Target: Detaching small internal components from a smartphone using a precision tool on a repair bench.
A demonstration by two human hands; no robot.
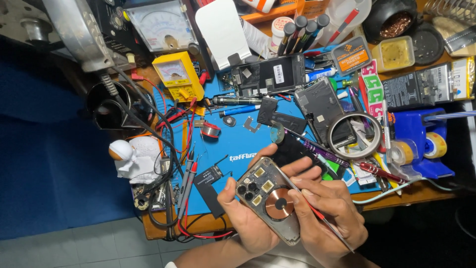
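Over the near edge of the blue work mat (233, 149), we are cradling an opened phone back housing (267, 198) in our left hand (248, 218), fingers curled around its rim, while our right hand (332, 218) is pinching a thin red-handled tool (317, 213) against its copper coil (279, 202).

An electronics repair workbench was shown, crowded with tools of that trade. A blue work mat (233, 144) was laid over the wooden bench (396, 194), and a yellow multimeter (177, 74) with red and black test leads (186, 178) was set beside it. Opened phone bodies (270, 74), a ring magnifier (354, 129), a solder spool (211, 131) and tape rolls (435, 145) were scattered about.
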